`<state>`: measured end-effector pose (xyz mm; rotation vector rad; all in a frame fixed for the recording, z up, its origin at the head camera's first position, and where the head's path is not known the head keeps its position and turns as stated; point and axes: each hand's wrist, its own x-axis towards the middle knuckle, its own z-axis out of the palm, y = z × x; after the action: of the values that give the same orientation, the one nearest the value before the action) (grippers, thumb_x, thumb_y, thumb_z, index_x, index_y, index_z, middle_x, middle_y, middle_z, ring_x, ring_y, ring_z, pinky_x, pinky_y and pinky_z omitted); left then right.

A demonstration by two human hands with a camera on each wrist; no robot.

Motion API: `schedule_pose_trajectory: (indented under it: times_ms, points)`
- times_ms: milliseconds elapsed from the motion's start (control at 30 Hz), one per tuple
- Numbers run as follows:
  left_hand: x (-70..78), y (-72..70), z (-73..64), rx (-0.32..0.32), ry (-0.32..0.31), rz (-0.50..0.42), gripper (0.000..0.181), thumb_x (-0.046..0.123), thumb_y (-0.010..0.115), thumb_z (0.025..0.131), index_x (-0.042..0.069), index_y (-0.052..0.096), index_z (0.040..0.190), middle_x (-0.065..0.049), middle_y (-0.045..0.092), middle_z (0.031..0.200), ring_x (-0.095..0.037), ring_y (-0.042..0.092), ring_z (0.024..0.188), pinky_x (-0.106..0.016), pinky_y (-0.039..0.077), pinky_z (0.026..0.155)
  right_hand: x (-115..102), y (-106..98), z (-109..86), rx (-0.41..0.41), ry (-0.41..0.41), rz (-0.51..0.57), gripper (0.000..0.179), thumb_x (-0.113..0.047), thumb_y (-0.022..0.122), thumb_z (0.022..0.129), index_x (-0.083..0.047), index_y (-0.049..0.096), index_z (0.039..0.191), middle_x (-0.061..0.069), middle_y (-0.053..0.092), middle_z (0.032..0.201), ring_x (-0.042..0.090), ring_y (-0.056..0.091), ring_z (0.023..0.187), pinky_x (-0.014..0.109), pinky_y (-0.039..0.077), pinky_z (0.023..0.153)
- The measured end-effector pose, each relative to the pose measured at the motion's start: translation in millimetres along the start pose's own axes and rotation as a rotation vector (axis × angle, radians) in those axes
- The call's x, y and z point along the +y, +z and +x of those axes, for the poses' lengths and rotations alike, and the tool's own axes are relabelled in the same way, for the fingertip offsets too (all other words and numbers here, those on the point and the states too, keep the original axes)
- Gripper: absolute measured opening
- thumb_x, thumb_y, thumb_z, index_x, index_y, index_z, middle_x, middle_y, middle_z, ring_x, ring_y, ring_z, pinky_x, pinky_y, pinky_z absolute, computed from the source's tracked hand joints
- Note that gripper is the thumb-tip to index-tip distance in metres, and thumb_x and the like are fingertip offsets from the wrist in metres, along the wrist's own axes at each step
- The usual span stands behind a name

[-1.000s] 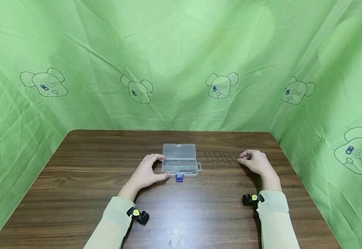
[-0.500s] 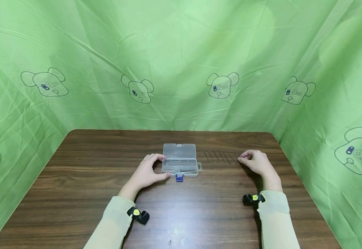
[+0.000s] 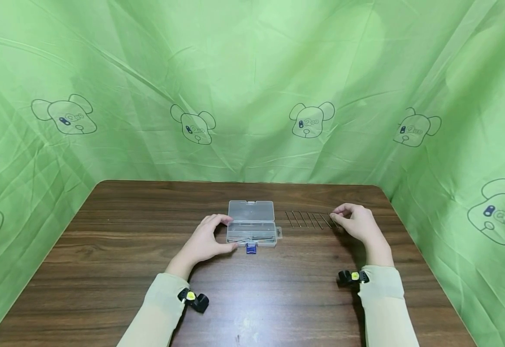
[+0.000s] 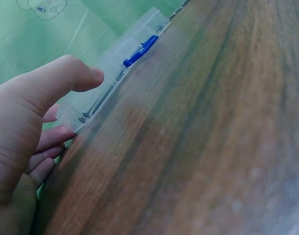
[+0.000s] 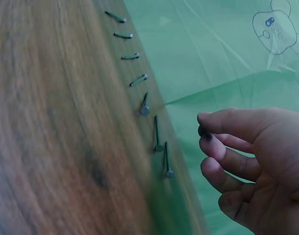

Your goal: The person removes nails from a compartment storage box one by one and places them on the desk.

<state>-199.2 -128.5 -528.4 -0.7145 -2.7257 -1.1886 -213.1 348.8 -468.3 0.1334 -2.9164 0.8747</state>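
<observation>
A clear plastic storage box (image 3: 251, 228) lies with its lid (image 3: 251, 211) raised behind it and a blue latch (image 3: 251, 248) at its front. Nails (image 3: 261, 239) lie in its front compartments. My left hand (image 3: 203, 241) holds the box's left end, thumb at the front and fingers behind. To the right, several nails (image 5: 157, 133) form a spaced row on the table. My right hand (image 3: 358, 224) is at the row's right end, fingers bent, thumb near the index finger. In the right wrist view this hand (image 5: 267, 166) shows no nail, only a dark patch between thumb and index.
Everything stands on a brown wood-grain table (image 3: 252, 299). Green curtains (image 3: 252, 96) with bear-like head drawings close in behind its far edge and along the sides. A small hang tab (image 3: 278, 233) sticks out from the box's right side.
My right fingertips have lifted slightly and shifted up from the rightmost nail, which now shows more. The left hand and the box have kept their places.
</observation>
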Motion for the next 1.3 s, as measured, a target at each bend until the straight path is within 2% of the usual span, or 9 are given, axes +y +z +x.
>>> schedule_pose_trajectory:
  times_ms: [300,467,633,833,1033,1200,1300]
  points:
    - [-2.3,-1.7,-1.4,0.004,0.021,0.006,0.07,0.035,0.097,0.077,0.016,0.068,0.138,0.002,0.069,0.127,-0.025,0.059,0.127,-0.05,0.046,0.113,-24.7,2.2,4.6,-0.043,-0.046,0.03,0.018,-0.029,0.078,0.103,-0.012,0.079,0.109,0.0,0.077,0.095,0.02,0.07,0.091,0.042,0.053,0.082]
    - [-2.3,-2.4,-1.8,0.004,0.025,0.005,0.071,0.035,0.097,0.077,0.015,0.068,0.138,0.002,0.069,0.128,-0.025,0.059,0.127,-0.05,0.046,0.113,-40.1,4.1,5.2,-0.088,-0.073,0.057,0.02,-0.031,0.078,0.103,-0.013,0.08,0.11,-0.002,0.075,0.095,0.017,0.067,0.088,0.04,0.052,0.08]
    - [-3.6,-1.2,-2.4,0.001,0.023,0.003,0.071,0.035,0.097,0.077,0.016,0.067,0.138,0.003,0.069,0.128,-0.024,0.059,0.127,-0.049,0.046,0.113,-62.1,9.8,4.7,-0.101,-0.113,0.091,0.013,-0.026,0.08,0.101,-0.014,0.08,0.107,-0.003,0.074,0.092,0.016,0.067,0.083,0.038,0.053,0.078]
    - [-5.5,0.4,-3.6,0.016,0.033,0.01,0.07,0.035,0.097,0.076,0.016,0.068,0.137,0.003,0.069,0.126,-0.023,0.059,0.125,-0.049,0.047,0.111,-98.0,24.7,3.2,-0.139,-0.226,0.14,0.011,-0.023,0.084,0.098,-0.016,0.08,0.106,-0.007,0.074,0.092,0.013,0.067,0.084,0.034,0.053,0.078]
    - [-2.6,0.5,-2.5,0.009,0.02,0.002,0.071,0.035,0.097,0.076,0.015,0.068,0.137,0.003,0.069,0.127,-0.024,0.058,0.127,-0.049,0.046,0.113,-137.9,43.6,4.1,-0.223,-0.371,0.136,0.014,-0.02,0.083,0.097,-0.011,0.08,0.108,-0.008,0.073,0.093,0.01,0.066,0.086,0.035,0.056,0.079]
    - [-0.8,0.3,-1.0,0.013,0.03,-0.002,0.07,0.035,0.097,0.076,0.015,0.068,0.137,0.002,0.07,0.126,-0.025,0.058,0.126,-0.05,0.046,0.113,-165.7,62.2,7.8,-0.311,-0.431,0.138,0.018,-0.021,0.082,0.099,-0.009,0.079,0.112,-0.008,0.072,0.095,0.008,0.066,0.088,0.034,0.059,0.081]
    - [-1.1,-0.6,-1.1,0.017,0.033,-0.007,0.07,0.034,0.098,0.075,0.014,0.068,0.136,0.002,0.07,0.126,-0.025,0.059,0.126,-0.05,0.046,0.112,-178.4,71.6,10.1,-0.33,-0.46,0.147,0.018,-0.019,0.082,0.099,-0.008,0.079,0.112,-0.007,0.073,0.096,0.011,0.068,0.09,0.04,0.061,0.083]
